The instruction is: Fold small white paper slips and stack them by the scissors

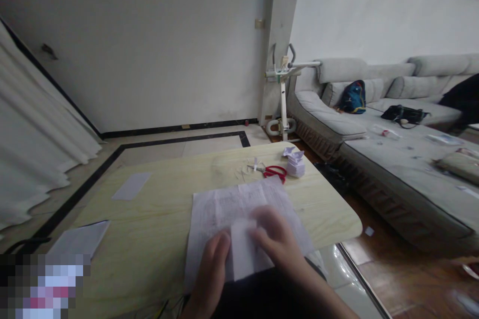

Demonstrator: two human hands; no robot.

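A narrow white piece of paper point(244, 254) stands between my two hands over a large printed sheet point(220, 209). My left hand point(214, 265) grips its left edge, fingers closed together. On the other side, my right hand point(276, 238) has its thumb against the paper, with fingers curled and smeared by motion. Whether the paper is folded in layers I cannot tell. Beyond the sheet lie red-handled scissors point(275, 173), their blades among thin paper scraps point(243, 172). A stack of folded white paper point(295, 163) stands right of the scissors.
The pale wooden table point(157, 239) carries a small white sheet point(131, 186) at far left and a paper pad point(80, 239) nearer. Right of it stands a grey sofa point(407, 169) holding a blue backpack point(354, 96) and a black bag point(406, 114). White exercise equipment point(283, 94) stands behind.
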